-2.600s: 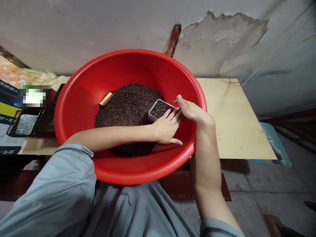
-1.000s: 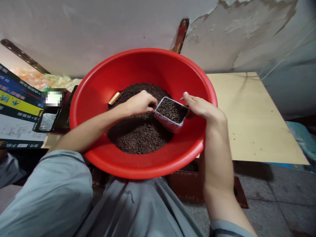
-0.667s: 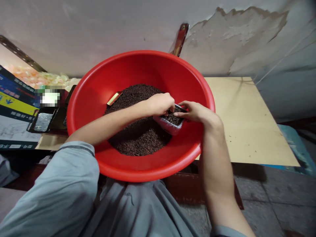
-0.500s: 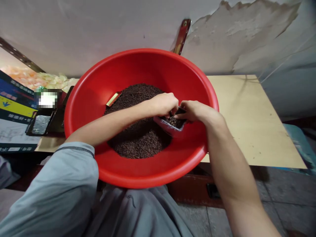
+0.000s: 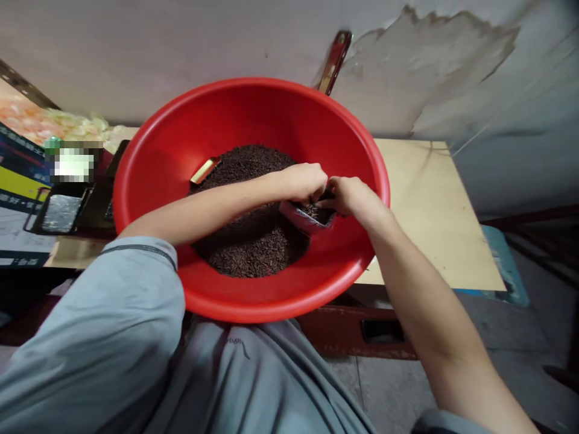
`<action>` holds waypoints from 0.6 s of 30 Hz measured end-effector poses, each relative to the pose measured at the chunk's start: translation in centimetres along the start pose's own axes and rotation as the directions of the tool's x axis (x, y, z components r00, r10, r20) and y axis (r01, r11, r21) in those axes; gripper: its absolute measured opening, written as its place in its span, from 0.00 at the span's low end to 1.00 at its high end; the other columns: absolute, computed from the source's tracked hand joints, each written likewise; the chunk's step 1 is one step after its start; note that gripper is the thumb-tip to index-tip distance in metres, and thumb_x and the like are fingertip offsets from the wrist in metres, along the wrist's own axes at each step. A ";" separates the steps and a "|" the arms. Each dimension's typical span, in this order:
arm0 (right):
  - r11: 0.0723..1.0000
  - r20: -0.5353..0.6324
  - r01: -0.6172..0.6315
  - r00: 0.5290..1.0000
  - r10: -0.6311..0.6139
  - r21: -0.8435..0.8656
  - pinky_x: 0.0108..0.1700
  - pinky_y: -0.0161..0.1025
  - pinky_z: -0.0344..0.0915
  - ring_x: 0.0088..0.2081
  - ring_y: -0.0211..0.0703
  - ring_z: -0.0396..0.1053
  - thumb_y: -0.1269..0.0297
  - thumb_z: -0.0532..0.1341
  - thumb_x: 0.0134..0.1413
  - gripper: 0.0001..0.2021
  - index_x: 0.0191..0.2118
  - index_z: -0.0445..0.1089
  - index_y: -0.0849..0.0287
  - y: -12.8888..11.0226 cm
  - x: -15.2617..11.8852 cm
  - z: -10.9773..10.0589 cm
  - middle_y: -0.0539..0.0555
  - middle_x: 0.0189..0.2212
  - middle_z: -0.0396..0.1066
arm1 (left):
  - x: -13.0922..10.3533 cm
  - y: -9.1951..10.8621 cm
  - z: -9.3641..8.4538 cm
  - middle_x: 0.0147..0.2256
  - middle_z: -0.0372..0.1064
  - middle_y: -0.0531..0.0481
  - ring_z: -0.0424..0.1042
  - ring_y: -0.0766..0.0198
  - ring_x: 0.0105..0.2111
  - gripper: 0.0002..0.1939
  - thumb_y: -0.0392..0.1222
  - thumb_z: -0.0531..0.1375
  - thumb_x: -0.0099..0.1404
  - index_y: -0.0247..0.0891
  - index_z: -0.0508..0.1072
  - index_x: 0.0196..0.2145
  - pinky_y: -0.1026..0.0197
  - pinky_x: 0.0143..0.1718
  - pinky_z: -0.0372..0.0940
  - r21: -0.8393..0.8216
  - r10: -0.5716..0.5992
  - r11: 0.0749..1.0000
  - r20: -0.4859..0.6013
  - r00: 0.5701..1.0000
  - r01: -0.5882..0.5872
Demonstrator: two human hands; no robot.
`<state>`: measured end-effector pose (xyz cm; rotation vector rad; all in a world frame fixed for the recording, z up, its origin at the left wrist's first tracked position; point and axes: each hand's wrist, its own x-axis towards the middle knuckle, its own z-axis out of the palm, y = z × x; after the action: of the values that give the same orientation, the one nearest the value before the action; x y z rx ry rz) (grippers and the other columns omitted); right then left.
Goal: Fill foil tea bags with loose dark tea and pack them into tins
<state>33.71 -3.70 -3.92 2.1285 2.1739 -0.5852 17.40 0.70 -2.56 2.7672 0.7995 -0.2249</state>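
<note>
A big red plastic basin [image 5: 253, 310] holds a heap of dark, dry, loose tea-like leaves [image 5: 253, 253]. Inside it, above the basin's right slope, is a small dark box with clear plastic film [image 5: 307, 222] around its edge and more of the dark leaves in it. My left hand [image 5: 304, 181] is closed at the box's back left, fingertips down at its opening and partly hidden. My right hand [image 5: 348, 194] grips the box's right side, thumb and fingers bent in over the leaves. A gold-edged piece [image 5: 205, 171] rests at the heap's left.
The basin stands on a pale wooden board [image 5: 429, 211] by a peeling wall [image 5: 203, 42]. At left are black trays [image 5: 61, 211], a printed carton [image 5: 18, 193] and wrapped pastel pieces [image 5: 67, 126]. A brown-red handle [image 5: 335, 60] leans behind the basin.
The view has shifted slightly, so the basin sits a little higher and further left. Both hands stay at the small box, drawn slightly closer over its opening.
</note>
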 end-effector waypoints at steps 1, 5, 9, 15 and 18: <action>0.999 0.000 -0.002 1.000 0.002 0.032 0.28 0.37 0.68 0.24 0.44 0.74 0.55 0.76 0.56 0.16 0.44 0.78 0.58 0.2 -0.7 -0.1 0.53 0.26 0.77 | -0.5 0.0 -0.2 0.36 0.80 0.45 0.75 0.60 0.33 0.16 0.29 0.66 0.59 0.38 0.89 0.42 0.60 0.34 0.64 0.014 0.008 1.000 -0.004 1.000 -0.008; 0.990 -0.035 -0.030 0.999 0.035 0.136 0.42 0.46 0.77 0.36 0.55 0.82 0.53 0.66 0.69 0.21 0.59 0.77 0.62 0.9 -3.3 0.2 0.62 0.37 0.82 | -3.1 -0.6 -0.4 0.53 0.76 0.36 0.76 0.52 0.46 0.17 0.40 0.60 0.72 0.36 0.89 0.48 0.55 0.48 0.68 0.008 0.051 0.999 -0.089 0.995 -0.050; 0.991 -0.167 0.087 0.983 -0.069 0.101 0.64 0.63 0.71 0.64 0.74 0.72 0.41 0.68 0.63 0.47 0.77 0.60 0.66 1.2 -4.6 1.7 0.77 0.68 0.68 | -4.2 -3.3 1.0 0.68 0.63 0.32 0.64 0.41 0.66 0.41 0.55 0.68 0.67 0.36 0.71 0.73 0.48 0.66 0.62 -0.094 0.034 0.994 -0.156 0.987 -0.050; 0.986 -0.107 0.158 0.981 -0.162 -0.050 0.60 0.74 0.71 0.66 0.86 0.66 0.49 0.76 0.48 0.69 0.84 0.34 0.60 0.1 -3.6 3.5 0.78 0.70 0.63 | -2.9 -6.6 3.5 0.74 0.55 0.26 0.60 0.40 0.70 0.71 0.51 0.74 0.48 0.25 0.46 0.81 0.52 0.72 0.56 -0.183 0.101 0.976 -0.083 0.991 -0.115; 0.982 -0.117 0.164 0.978 -0.175 -0.099 0.59 0.72 0.72 0.65 0.84 0.67 0.54 0.75 0.48 0.69 0.84 0.31 0.58 0.0 -3.3 3.0 0.76 0.68 0.66 | -2.4 -6.0 3.0 0.69 0.61 0.23 0.64 0.37 0.66 0.69 0.49 0.73 0.46 0.21 0.51 0.78 0.48 0.71 0.58 -0.145 0.114 0.981 -0.096 0.989 -0.127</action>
<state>33.16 -7.71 -5.77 2.0001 2.4160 -0.3635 11.93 3.54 -6.10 2.6848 0.6378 -0.0196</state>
